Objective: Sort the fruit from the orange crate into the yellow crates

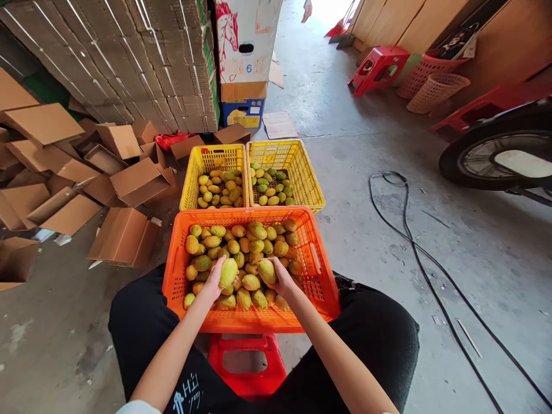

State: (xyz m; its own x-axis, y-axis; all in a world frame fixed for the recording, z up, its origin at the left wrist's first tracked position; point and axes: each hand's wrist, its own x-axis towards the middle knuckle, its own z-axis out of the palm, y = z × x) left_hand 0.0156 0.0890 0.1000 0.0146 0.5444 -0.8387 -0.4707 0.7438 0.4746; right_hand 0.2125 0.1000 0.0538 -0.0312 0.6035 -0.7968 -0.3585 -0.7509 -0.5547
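An orange crate (317, 270) full of yellow-green fruits stands between my knees on a red stool (248, 362). My left hand (213, 283) is closed around one fruit (228, 272) just above the pile. My right hand (282, 279) grips another fruit (267, 270) beside it. Both hands hover over the near half of the crate. Beyond it stand two yellow crates, the left yellow crate (192, 181) and the right yellow crate (308, 178), each partly filled with the same kind of fruit.
Folded and open cardboard boxes (125, 236) litter the floor at left, with stacked flat cardboard (129, 57) behind. A black cable (414, 241) runs across the concrete at right. A wheel (495, 149), a red stool (379, 66) and pink baskets (435, 89) stand at the far right.
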